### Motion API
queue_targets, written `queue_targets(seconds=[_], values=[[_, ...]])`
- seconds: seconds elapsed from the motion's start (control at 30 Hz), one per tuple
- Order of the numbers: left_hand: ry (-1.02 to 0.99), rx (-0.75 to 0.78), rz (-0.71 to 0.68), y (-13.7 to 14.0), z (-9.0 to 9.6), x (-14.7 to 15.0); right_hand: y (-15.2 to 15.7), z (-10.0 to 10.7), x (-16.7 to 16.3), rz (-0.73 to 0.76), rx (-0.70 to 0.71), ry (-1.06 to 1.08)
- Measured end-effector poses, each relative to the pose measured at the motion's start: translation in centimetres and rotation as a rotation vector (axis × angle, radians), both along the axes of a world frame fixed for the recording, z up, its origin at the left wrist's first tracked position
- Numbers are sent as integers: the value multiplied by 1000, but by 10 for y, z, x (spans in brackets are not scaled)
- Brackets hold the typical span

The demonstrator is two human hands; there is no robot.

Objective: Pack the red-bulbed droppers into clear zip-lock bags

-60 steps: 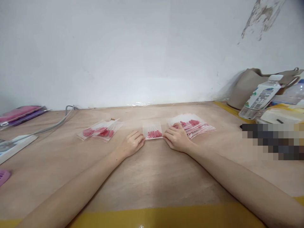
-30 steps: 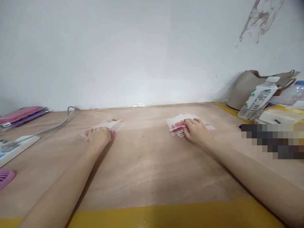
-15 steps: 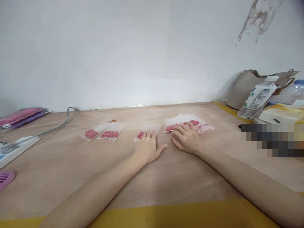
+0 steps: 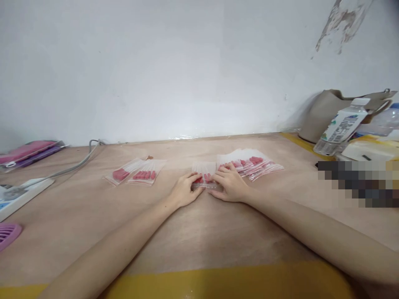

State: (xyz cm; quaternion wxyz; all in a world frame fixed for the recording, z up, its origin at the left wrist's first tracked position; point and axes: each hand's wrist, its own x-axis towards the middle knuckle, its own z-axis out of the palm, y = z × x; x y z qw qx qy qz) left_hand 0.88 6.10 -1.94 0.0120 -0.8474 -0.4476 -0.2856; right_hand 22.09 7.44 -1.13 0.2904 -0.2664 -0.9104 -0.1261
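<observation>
A small clear zip bag (image 4: 204, 168) with pink-red pieces inside lies on the table between my two hands. My left hand (image 4: 186, 189) grips its left edge, fingers on top and thumb at the near side. At the bag's right edge, the fingers and thumb of my right hand (image 4: 232, 185) close on it. Just behind my right hand is a pile of similar bags (image 4: 254, 162) with pink-red pieces, partly covered by its fingers. Two more such bags, one (image 4: 120, 172) overlapped by another (image 4: 146, 173), lie to the left, apart from my hands.
A power strip (image 4: 28, 197) with a grey cable (image 4: 73, 167) and a purple slotted object (image 4: 9, 236) are at the left. Pink and purple packets (image 4: 31, 153) lie by the wall. A grey-brown bag (image 4: 321, 112) and a plastic bottle (image 4: 341, 126) stand at the right.
The bag under my left hand has moved right, towards the pile. My right hand has come left off the pile onto that bag's right edge.
</observation>
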Motion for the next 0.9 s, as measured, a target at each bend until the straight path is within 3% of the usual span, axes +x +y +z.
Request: queue_targets(seconds=[0.1,0.33,0.67,0.9], values=[[-17,12,-5,-3,0,3,3,-5,4,-16,1,39],[-29,29,-193,-3,5,-13,1,-9,22,-38,-50,136],[-52,60,-179,-4,3,-10,7,-8,18,-90,189,52],[11,221,-228,6,2,13,8,-4,10,-79,179,-9]])
